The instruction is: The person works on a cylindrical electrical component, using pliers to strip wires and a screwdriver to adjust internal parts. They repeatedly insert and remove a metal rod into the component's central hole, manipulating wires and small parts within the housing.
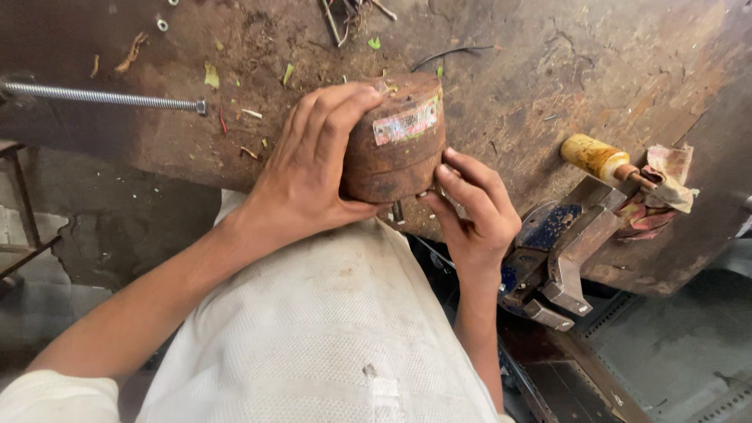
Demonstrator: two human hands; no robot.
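My left hand (301,184) and right hand (474,215) feel a round brown metal block (395,141). It is rusty, rough and dull, with a worn paper sticker (406,123) on its side. The big brown metal bench (548,86) looks rusty, scratched and dusty. The long grey threaded metal rod (102,96) shines a little. The blue metal vise (552,258) has chipped paint. The dirty cloth rag (666,184) looks soft and crumpled. My white cloth shirt (329,337) is bumpy and stained.

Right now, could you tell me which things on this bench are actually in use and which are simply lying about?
In use:
- rusty round block, gripped by the left hand
- right hand, fingers at the block's lower edge

Lying about:
- threaded rod
- blue bench vise
- yellow-handled tool
- crumpled rag
- washer
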